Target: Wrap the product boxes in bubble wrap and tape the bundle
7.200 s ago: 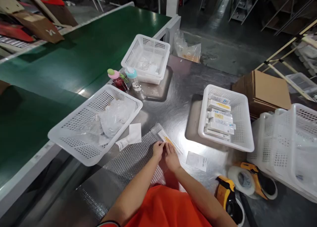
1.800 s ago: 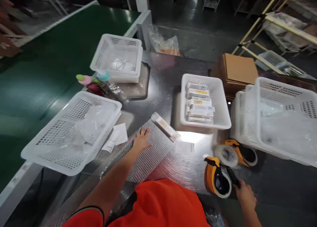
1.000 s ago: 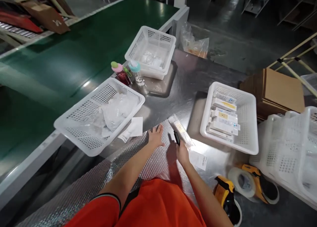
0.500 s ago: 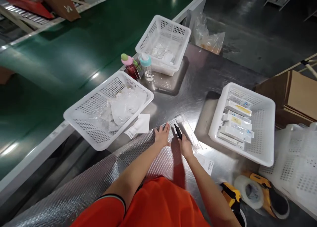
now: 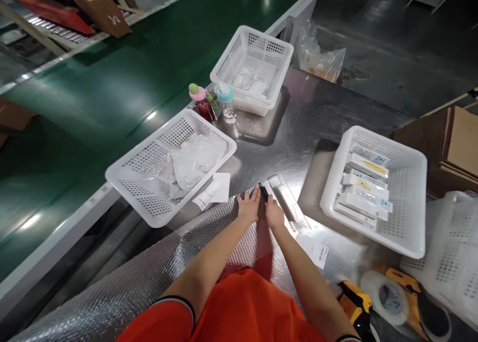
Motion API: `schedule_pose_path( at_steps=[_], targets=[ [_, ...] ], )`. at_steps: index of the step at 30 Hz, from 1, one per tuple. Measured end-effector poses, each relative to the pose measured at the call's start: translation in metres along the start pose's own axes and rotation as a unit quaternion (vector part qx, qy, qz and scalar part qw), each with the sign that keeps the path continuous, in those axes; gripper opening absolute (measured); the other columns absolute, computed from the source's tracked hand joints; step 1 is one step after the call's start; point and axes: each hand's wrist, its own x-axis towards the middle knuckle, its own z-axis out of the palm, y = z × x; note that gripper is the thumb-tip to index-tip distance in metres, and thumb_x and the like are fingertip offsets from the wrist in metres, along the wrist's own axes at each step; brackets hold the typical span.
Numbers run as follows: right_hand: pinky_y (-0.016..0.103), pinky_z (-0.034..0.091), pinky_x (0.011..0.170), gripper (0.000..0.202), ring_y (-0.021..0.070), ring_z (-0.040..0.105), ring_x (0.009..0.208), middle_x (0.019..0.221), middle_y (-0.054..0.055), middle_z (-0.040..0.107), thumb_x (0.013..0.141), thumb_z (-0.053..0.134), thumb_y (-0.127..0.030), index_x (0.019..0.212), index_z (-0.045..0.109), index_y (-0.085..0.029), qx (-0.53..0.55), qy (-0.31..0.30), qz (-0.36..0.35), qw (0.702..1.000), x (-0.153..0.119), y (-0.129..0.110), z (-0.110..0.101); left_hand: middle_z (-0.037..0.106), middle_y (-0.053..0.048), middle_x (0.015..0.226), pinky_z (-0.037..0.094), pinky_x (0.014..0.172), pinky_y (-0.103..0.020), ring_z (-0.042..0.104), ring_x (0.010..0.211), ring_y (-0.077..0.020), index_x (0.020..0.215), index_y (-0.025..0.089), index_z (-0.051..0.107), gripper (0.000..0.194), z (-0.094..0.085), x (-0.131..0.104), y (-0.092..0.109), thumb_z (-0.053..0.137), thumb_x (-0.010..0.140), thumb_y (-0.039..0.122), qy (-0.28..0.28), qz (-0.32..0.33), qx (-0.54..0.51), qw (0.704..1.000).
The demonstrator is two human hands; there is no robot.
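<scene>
My left hand (image 5: 249,206) lies flat with its fingers spread on the silvery bubble wrap (image 5: 212,237), near the sheet's far edge. Just to its right, my right hand (image 5: 274,213) is closed round a slim black utility knife (image 5: 263,192). The knife's tip points away from me, close to my left fingertips; its blade is too small to make out. Beside my right hand lies a long, clear-wrapped flat packet (image 5: 287,200). White labelled papers lie on either side, one (image 5: 218,188) by the left basket and another (image 5: 315,250) near my right forearm.
White baskets stand at the left (image 5: 172,120), back (image 5: 269,105) and right (image 5: 418,207), the right one holding small boxes. Two bottles (image 5: 204,103) stand between the left and back baskets. Tape dispensers (image 5: 354,302) and a tape roll lie front right. A green conveyor (image 5: 149,78) runs behind.
My right hand has moved left, bringing the knife up against my left fingertips at the bubble wrap's edge. The whole view has shifted slightly.
</scene>
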Motion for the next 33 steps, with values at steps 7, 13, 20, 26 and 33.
schedule_pose_path(
  at_steps=[7, 13, 20, 26, 33],
  targets=[
    [0.031, 0.050, 0.076, 0.048, 0.0236, 0.069, 0.098, 0.122, 0.017, 0.062, 0.101, 0.029, -0.018, 0.148, 0.030, -0.013, -0.008, -0.012, 0.008, 1.000, -0.027, 0.021, 0.018, 0.000, -0.007, 0.168, 0.029, 0.109, -0.067, 0.024, 0.142, -0.0430, 0.159, 0.029, 0.007, 0.123, 0.001, 0.001, 0.000, 0.081, 0.064, 0.055, -0.014, -0.005, 0.002, 1.000],
    [0.032, 0.051, 0.074, 0.049, 0.0263, 0.071, 0.094, 0.119, 0.019, 0.065, 0.097, 0.027, -0.016, 0.144, 0.040, -0.011, -0.004, -0.066, 0.080, 0.995, -0.175, 0.109, 0.061, -0.002, -0.003, 0.168, 0.031, 0.108, -0.068, 0.024, 0.142, -0.0435, 0.159, 0.030, 0.001, 0.127, 0.000, -0.001, 0.001, 0.079, 0.064, 0.061, -0.027, -0.007, 0.017, 0.999],
    [0.039, 0.052, 0.086, 0.055, 0.0327, 0.061, 0.118, 0.133, 0.023, 0.057, 0.097, 0.025, -0.035, 0.141, 0.043, -0.009, 0.081, 0.092, 0.207, 0.971, -0.296, 0.183, 0.110, -0.007, -0.008, 0.168, 0.029, 0.110, -0.068, 0.020, 0.145, -0.0461, 0.159, 0.030, 0.001, 0.123, 0.003, -0.004, 0.000, 0.077, 0.067, 0.060, -0.031, -0.004, 0.021, 0.999],
    [0.054, 0.048, 0.086, 0.068, 0.0452, 0.059, 0.112, 0.119, 0.041, 0.055, 0.087, 0.034, -0.015, 0.147, 0.022, 0.015, 0.122, 0.230, 0.403, 0.878, -0.192, 0.172, 0.059, -0.003, -0.015, 0.168, 0.022, 0.114, -0.068, 0.022, 0.147, -0.0415, 0.158, 0.022, 0.019, 0.099, 0.007, -0.029, 0.015, 0.075, 0.077, 0.036, 0.052, 0.044, 0.057, 0.996],
    [0.053, 0.036, 0.110, 0.054, 0.0375, 0.037, 0.139, 0.148, 0.026, 0.043, 0.095, 0.039, -0.023, 0.146, 0.042, -0.007, 0.005, 0.246, 0.132, 0.960, -0.119, 0.128, 0.004, 0.010, -0.013, 0.167, 0.021, 0.114, -0.068, 0.011, 0.151, -0.0408, 0.156, 0.026, 0.027, 0.086, 0.021, -0.039, 0.020, 0.069, 0.082, 0.041, 0.016, 0.059, 0.004, 0.998]
  ],
)
